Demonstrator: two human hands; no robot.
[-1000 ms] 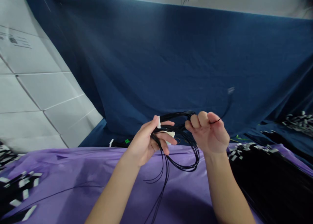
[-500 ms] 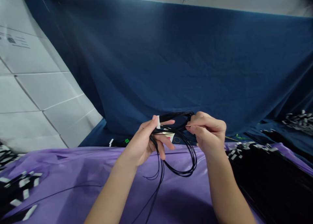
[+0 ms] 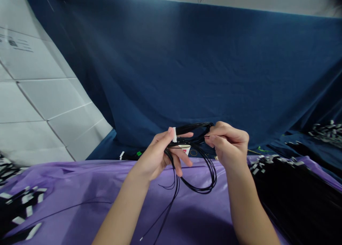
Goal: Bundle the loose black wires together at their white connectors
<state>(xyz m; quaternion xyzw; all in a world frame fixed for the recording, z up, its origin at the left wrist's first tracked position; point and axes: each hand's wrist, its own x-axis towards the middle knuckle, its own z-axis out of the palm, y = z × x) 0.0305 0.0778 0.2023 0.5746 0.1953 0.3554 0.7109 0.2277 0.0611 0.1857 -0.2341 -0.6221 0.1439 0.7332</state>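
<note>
A looped bundle of thin black cable (image 3: 211,177) hangs between my hands above the purple sheet. My left hand (image 3: 162,150) grips it near a white connector (image 3: 174,134), with the thumb pressed beside the connector and the other fingers spread behind the loops. My right hand (image 3: 228,141) pinches a thin black strand at the right side of the coil. Loose cable ends trail downward below my left hand, one of them with a small pale tip (image 3: 141,239).
Purple sheeting (image 3: 128,198) covers the surface in front. Black cable bundles with white ends lie in a right pile (image 3: 299,198) and a left pile (image 3: 24,205). A dark blue cloth (image 3: 213,66) hangs behind. White boxes (image 3: 53,98) stand at left.
Both hands and the coil have shifted very slightly to the right. The pale tip of a trailing cable end has come into view at the bottom. Both grips look the same.
</note>
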